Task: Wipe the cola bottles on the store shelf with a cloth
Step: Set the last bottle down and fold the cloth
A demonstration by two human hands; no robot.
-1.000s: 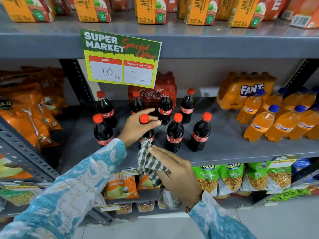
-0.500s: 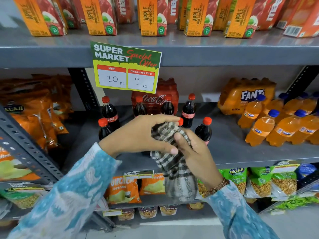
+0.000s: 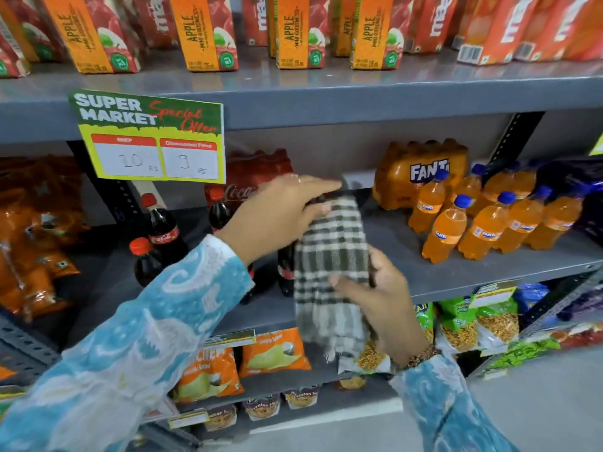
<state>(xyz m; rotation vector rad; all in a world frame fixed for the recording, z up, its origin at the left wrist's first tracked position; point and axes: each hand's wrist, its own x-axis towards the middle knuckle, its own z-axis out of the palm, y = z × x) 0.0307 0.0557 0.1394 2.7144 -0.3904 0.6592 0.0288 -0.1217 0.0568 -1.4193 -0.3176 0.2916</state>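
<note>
Several small cola bottles with red caps stand on the grey middle shelf (image 3: pixel 440 275): two at the left (image 3: pixel 163 230) (image 3: pixel 145 262), one further back (image 3: pixel 218 213). My left hand (image 3: pixel 280 213) closes over the top of a cola bottle that the checked cloth (image 3: pixel 329 256) almost wholly hides. My right hand (image 3: pixel 375 288) presses the cloth around that bottle from the right, and the cloth's end hangs below the shelf edge. Another cola bottle (image 3: pixel 286 272) shows just left of the cloth. A shrink-wrapped cola pack (image 3: pixel 257 177) sits at the back.
Orange soda bottles (image 3: pixel 447 230) and their pack (image 3: pixel 421 171) fill the shelf's right side. A price sign (image 3: pixel 150 138) hangs from the upper shelf, which carries juice cartons (image 3: pixel 208 31). Orange snack bags (image 3: pixel 32 239) lie at the left, and more snack bags (image 3: pixel 274 353) sit below.
My right hand brought the cloth up from below the shelf edge and wrapped it around the bottle that my left hand holds. Both hands have shifted up and to the right.
</note>
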